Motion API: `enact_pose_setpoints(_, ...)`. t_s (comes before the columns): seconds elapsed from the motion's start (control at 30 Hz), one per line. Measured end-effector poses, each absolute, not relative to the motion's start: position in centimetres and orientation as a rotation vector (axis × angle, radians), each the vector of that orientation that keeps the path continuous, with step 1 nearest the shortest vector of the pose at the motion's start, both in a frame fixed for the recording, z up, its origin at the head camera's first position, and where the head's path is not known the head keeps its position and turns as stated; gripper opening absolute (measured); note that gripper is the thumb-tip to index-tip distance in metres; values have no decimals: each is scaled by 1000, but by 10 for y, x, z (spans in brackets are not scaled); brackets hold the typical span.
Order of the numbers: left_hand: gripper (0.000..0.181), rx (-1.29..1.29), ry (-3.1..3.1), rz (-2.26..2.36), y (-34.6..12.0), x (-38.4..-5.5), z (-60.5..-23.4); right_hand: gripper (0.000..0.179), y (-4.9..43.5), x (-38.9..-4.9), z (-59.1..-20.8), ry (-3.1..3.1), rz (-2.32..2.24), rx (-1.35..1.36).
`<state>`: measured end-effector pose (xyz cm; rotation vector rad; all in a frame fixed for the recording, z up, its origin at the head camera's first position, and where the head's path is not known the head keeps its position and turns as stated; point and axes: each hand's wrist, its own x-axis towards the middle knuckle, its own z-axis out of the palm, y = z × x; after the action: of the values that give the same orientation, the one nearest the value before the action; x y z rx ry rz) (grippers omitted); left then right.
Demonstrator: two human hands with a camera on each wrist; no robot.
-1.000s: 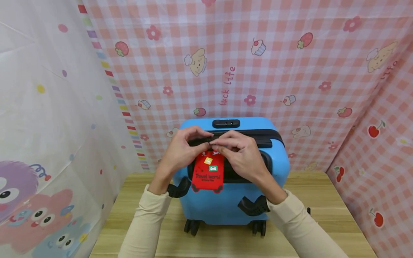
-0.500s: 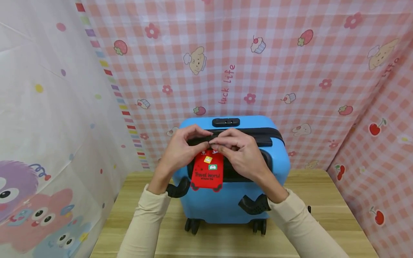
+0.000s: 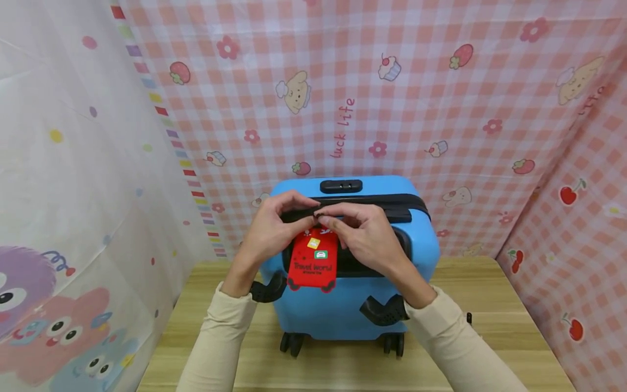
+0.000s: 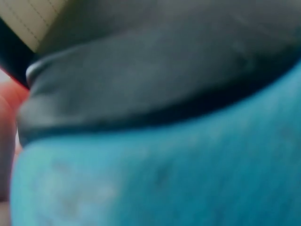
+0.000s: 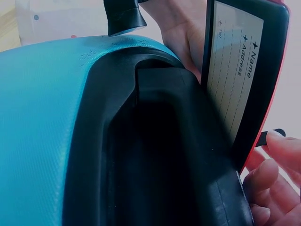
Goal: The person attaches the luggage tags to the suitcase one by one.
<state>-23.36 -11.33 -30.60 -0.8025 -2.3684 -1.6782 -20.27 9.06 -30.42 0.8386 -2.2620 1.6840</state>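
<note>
A red luggage tag printed "Travel World" hangs at the top handle of a light-blue suitcase. My right hand pinches the tag's black strap between thumb and index finger. From the other side, my left hand holds the strap at the handle with thumb and fingertips, which nearly meet the right ones. In the right wrist view the strap's black end sticks out by the fingers, and the name-and-address card faces the suitcase. The left wrist view is mostly blurred blue shell.
The suitcase stands on its black wheels on a wooden table, against a pink checked cloth. A combination lock sits on top. A small black item lies right of the right sleeve. White cloth hangs at left.
My right fingertips have shifted slightly left and the index finger has lowered, so a bit of black strap shows at the pinch. The left hand and the tag stay nearly in place.
</note>
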Motion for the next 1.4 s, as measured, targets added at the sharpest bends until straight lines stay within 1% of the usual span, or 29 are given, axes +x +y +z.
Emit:
enact_pose_setpoints(0.37,25,-772,-2373,-1597,-115,-234,-308,20,87,-207,-303,-2284,1675,715)
enact_pose_setpoints(0.57,26,-814,-2372,-1610,-116,-235,-309,17,87,-208,-303,-2291,1673,694)
enact_pose_setpoints(0.8,28,-795,-2411,-1637,-117,-234,-308,18,85,-207,-303,-2296,1685,683)
enact_pose_setpoints(1.0,27,-804,-2427,-1657,-119,-233,-307,16,84,-207,-301,-2327,1682,650)
enact_pose_setpoints(1.2,28,-843,-2409,-1668,-121,-234,-306,17,82,-208,-297,-2403,1669,572)
enact_pose_setpoints(1.4,29,-886,-2366,-1687,-121,-234,-306,22,81,-208,-295,-2462,1642,514)
